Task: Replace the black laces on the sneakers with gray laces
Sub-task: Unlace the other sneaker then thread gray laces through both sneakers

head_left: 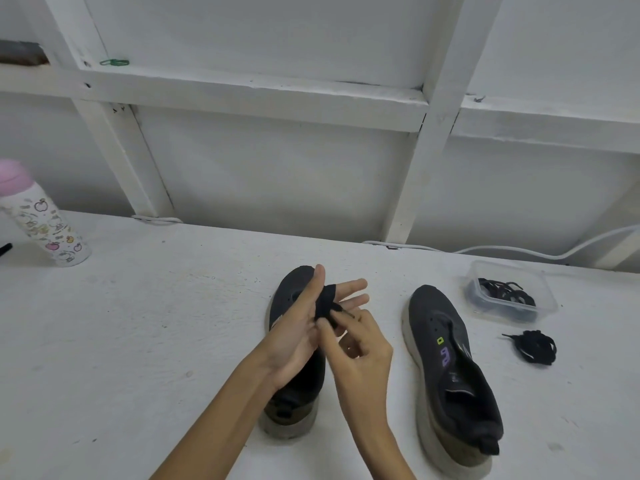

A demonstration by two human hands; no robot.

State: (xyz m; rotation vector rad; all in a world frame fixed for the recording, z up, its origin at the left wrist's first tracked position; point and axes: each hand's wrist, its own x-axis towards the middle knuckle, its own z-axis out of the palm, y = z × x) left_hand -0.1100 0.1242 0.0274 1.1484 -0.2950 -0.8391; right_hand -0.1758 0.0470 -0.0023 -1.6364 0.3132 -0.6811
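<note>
Left hand (304, 323) is held flat, fingers straight and slightly spread, thumb up; a black lace (325, 303) is wound in a band around its fingers. Right hand (363, 351) pinches a loose end of that lace between thumb and forefinger, other fingers curled. Exactly how the lace crosses the palm side is hidden by the right hand's fingers, and the aglet is only a thin blur.

Both hands hover over the first sneaker (292, 407), which stands on the white table (138, 323); the hands cover its middle, so I cannot tell the state of its eyelets, only toe and heel show. The second sneaker (446, 358) stands well to the right, unlaced, tongue slumped inside, heel end close to the bottom edge.

Beyond it sits a clear plastic container (547, 289) with a tangle of laces (502, 292) inside; they look dark, and whether they are gray or black cannot be told through the plastic. A coiled black lace bundle (535, 346) lies on the table just in front of the container.

Far left, a patterned bottle (48, 223) with a pink cap is cut off by the frame edge. A white cable (519, 251) runs along the wall base
</note>
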